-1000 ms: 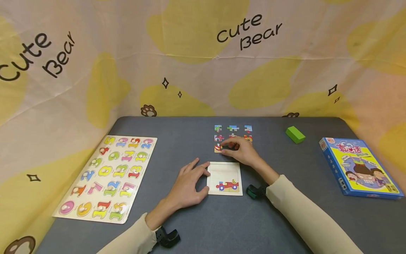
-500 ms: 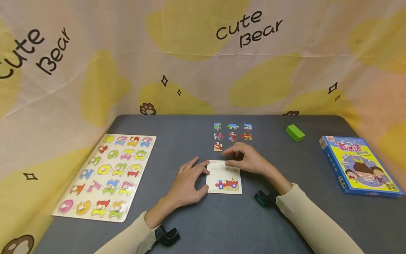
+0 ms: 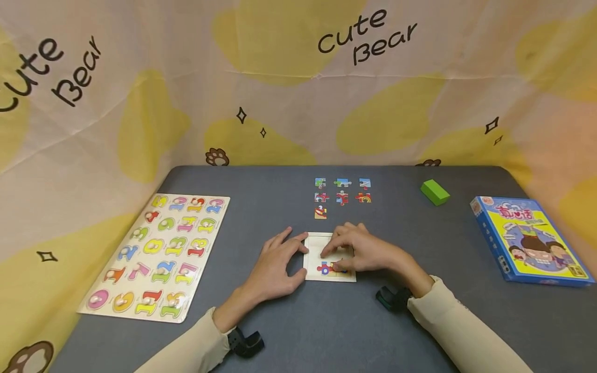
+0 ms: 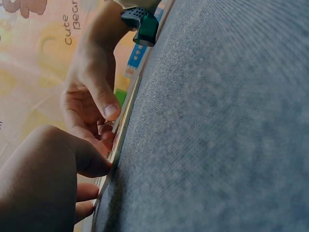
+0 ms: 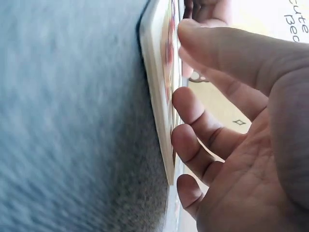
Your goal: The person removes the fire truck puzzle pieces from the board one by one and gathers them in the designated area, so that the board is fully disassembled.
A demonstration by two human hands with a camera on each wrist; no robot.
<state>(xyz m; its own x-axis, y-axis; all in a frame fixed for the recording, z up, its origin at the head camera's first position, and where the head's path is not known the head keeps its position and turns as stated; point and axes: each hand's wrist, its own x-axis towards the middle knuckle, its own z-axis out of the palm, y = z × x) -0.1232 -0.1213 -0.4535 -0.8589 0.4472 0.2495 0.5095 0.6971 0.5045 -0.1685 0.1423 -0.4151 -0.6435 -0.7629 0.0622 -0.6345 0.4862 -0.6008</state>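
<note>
A square wooden puzzle tray [image 3: 329, 236] lies on the table between both hands, with puzzle pieces [image 3: 324, 268] showing a red car in its lower part. My left hand [image 3: 276, 269] rests along the tray's left side, its thumb and fingertips at the edge. Over the tray's right half is my right hand [image 3: 366, 249], its index fingertip and thumb down close to the car pieces and partly covering them. No loose piece shows between its fingers. In the right wrist view, the other fingers [image 5: 188, 145] lie loosely bent beside the tray's edge [image 5: 155, 82].
Several loose jigsaw pieces [image 3: 342, 198] are laid out in rows behind the tray. A wooden number board [image 3: 154, 259] lies at the left. Towards the back right is a green block [image 3: 435, 192], with a blue and yellow box [image 3: 531, 241] to its right.
My right hand has drawn back from the loose pieces and come down over the tray. The lower-left loose piece stays on the table. My left hand keeps its place at the tray's edge.
</note>
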